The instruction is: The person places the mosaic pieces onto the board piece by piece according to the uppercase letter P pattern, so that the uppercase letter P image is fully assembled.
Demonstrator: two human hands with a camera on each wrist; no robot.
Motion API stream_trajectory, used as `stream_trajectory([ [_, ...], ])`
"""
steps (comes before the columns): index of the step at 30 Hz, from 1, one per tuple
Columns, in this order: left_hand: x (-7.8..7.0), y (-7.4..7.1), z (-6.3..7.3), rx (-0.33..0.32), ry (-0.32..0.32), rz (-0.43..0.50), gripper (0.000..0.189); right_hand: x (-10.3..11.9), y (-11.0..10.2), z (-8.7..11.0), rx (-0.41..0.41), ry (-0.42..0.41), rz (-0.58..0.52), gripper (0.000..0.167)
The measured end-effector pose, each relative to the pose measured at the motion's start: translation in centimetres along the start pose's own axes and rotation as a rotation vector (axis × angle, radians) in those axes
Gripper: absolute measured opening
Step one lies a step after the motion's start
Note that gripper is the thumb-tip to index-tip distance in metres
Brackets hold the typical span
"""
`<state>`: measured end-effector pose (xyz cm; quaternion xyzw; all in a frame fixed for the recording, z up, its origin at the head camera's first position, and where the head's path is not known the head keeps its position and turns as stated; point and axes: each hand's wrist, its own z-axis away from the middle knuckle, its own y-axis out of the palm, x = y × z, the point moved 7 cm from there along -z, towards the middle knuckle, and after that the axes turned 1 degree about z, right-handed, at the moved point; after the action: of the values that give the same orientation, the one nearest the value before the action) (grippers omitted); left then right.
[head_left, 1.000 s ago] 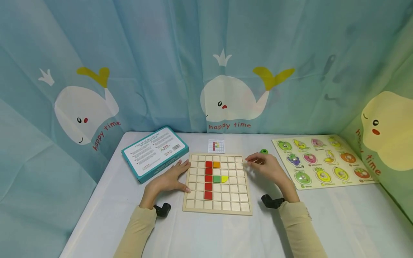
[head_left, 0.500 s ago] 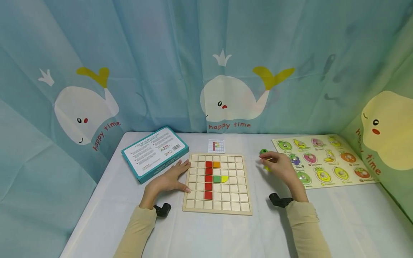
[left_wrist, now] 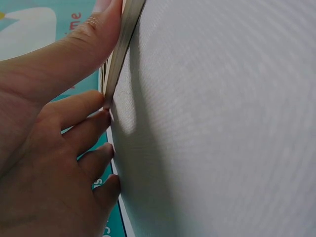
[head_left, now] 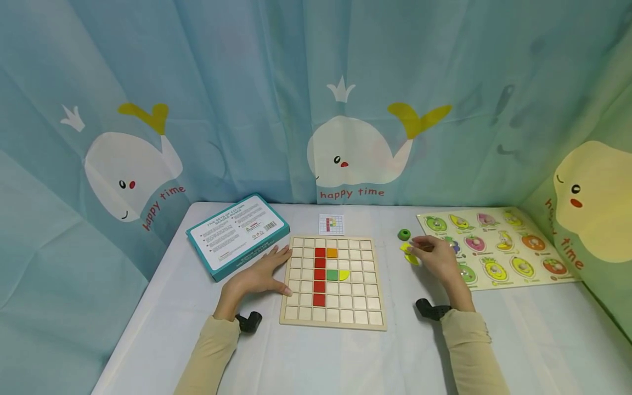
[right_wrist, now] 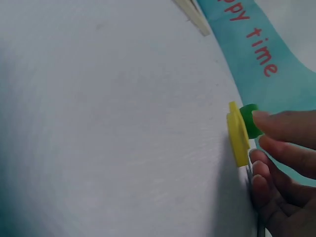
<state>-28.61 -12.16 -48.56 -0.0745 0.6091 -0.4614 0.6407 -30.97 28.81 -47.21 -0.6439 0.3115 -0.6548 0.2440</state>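
My left hand (head_left: 259,274) lies spread along the left edge of a wooden grid board (head_left: 345,323), thumb and fingers touching its rim; the left wrist view shows the thumb (left_wrist: 74,54) on that edge. Set in the board are a column of red square tiles (head_left: 319,274), an orange tile (head_left: 332,253), a green tile (head_left: 332,275) and a yellow quarter-round tile (head_left: 344,275). My right hand (head_left: 436,260) is at the yellow pieces (head_left: 411,259) right of the board, fingers loosely bent. In the right wrist view the yellow pieces (right_wrist: 238,136) appear just beyond its fingertips; contact is unclear.
A green bead (head_left: 404,235) sits behind the yellow pieces. A small pattern card (head_left: 331,224) lies behind the board. To the left is a teal-edged box (head_left: 237,236), to the right a fruit puzzle board (head_left: 494,247). A whale-print curtain (head_left: 276,109) encloses the table.
My right hand has moved right, from the board's right edge to the yellow pieces, uncovering the green bead. My left hand and the tiles on the board have stayed put.
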Motion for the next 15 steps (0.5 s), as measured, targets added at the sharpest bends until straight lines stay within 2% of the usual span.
stream_trajectory([
  [8, -0.25, -0.05, -0.01, 0.002, 0.007, -0.002, 0.106, -0.31, 0.57, -0.26, -0.007, 0.003, 0.049, 0.033],
  [15, -0.01, 0.04, 0.04, 0.001, -0.010, 0.005, 0.106, 0.30, 0.68, -0.17, -0.025, -0.035, 0.017, 0.028],
])
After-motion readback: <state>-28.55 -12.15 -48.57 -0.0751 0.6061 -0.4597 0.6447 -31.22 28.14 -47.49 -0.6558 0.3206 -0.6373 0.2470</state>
